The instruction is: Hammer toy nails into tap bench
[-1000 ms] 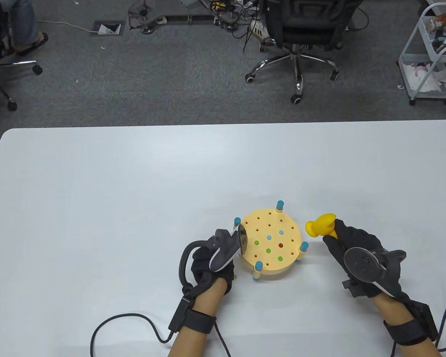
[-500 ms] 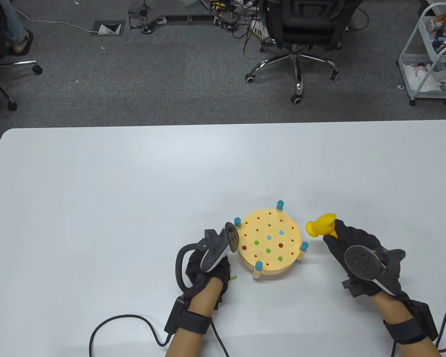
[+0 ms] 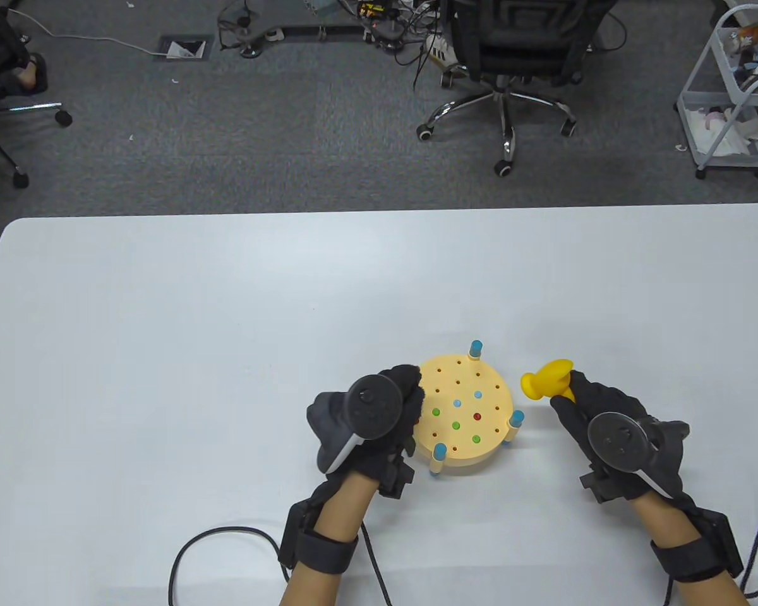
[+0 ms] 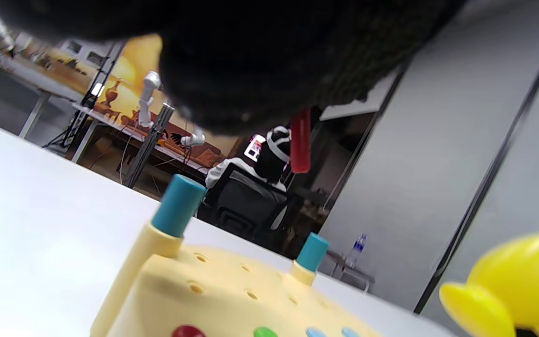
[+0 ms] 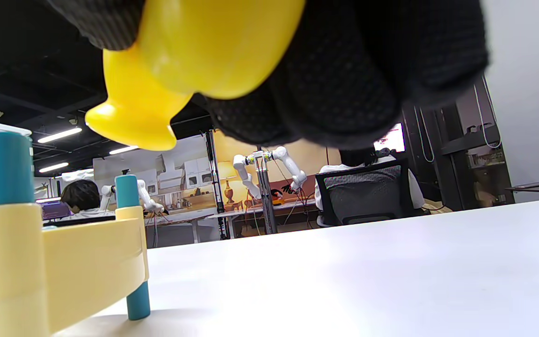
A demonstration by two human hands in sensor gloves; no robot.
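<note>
Yellow plastic toy hammer [image 3: 546,382] sits gripped in the right hand [image 3: 613,435]; left hand [image 3: 369,420] pinches a red toy nail [image 4: 300,146] over the round cream tap bench [image 3: 464,410], several nails already seated, many holes unfilled.

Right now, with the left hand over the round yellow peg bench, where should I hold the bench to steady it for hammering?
Hold the round yellow peg bench by its side wall on the left edge, coming in from the left, where the left hand already is. The holes and coloured nail heads fill the top, and the right hand brings the yellow toy hammer from the right.
</note>
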